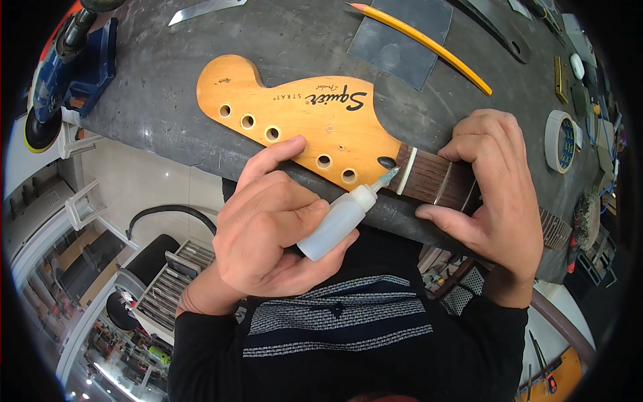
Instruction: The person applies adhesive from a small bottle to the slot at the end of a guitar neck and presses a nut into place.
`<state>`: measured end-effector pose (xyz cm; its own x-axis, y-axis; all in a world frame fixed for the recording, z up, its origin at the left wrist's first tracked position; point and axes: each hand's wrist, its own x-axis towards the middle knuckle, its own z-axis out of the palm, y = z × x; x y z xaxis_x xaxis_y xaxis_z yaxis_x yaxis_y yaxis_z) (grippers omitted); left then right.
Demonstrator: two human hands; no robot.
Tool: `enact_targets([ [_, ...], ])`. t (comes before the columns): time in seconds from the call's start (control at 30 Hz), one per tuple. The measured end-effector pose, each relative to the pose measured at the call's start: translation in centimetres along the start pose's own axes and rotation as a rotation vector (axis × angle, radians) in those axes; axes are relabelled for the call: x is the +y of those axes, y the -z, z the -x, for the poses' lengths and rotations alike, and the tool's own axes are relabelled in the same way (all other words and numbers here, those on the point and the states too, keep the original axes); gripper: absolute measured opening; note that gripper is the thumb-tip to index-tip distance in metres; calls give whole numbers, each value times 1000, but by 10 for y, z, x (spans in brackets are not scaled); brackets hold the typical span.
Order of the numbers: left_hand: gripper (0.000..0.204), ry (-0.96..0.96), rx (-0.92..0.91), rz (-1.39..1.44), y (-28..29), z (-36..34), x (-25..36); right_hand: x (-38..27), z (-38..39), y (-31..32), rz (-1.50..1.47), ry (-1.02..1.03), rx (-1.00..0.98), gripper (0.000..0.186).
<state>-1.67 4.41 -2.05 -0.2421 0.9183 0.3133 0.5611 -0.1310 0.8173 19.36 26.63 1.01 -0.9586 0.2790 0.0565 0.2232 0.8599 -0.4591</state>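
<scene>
A guitar neck with a light wooden headstock point(315, 114) lies across the dark workbench, its tuner holes bare. My left hand point(268, 228) is closed round a small translucent squeeze bottle point(338, 224), tilted with its narrow tip point(387, 178) at the edge of the white nut point(407, 171). The left index finger stretches out and rests on the headstock near the tuner holes. My right hand point(499, 174) spans the dark fretboard point(455, 184) beside the nut, fingers on the far edge and thumb at the near edge, gripping the neck.
Beyond the neck, a yellow pencil point(429, 43) lies over a dark square sheet point(402, 40). A metal blade point(204, 11) is at the far edge. On the right sits a tape roll point(561, 141); at the left, a blue power tool point(53, 87).
</scene>
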Motion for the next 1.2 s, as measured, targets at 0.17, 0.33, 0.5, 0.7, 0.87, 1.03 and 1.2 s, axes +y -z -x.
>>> enact_targets([
  [0.17,39,-12,5,-6,-1,0,1,0,1,1,3,0,1,68],
  [0.33,38,-10,11,4,-1,2,0,0,1,1,-2,-7,-10,69],
  [0.5,38,-9,5,0,0,2,1,1,1,0,6,3,-8,69],
  [0.7,38,-13,6,-2,0,2,3,2,2,0,14,21,0,69],
  [0.87,37,-23,11,-1,0,4,3,2,3,-2,14,21,11,69],
  [1.03,38,-17,11,-5,0,7,5,3,3,-1,23,34,12,68],
  [1.2,37,-24,13,-3,0,10,7,4,2,-3,25,50,25,67],
])
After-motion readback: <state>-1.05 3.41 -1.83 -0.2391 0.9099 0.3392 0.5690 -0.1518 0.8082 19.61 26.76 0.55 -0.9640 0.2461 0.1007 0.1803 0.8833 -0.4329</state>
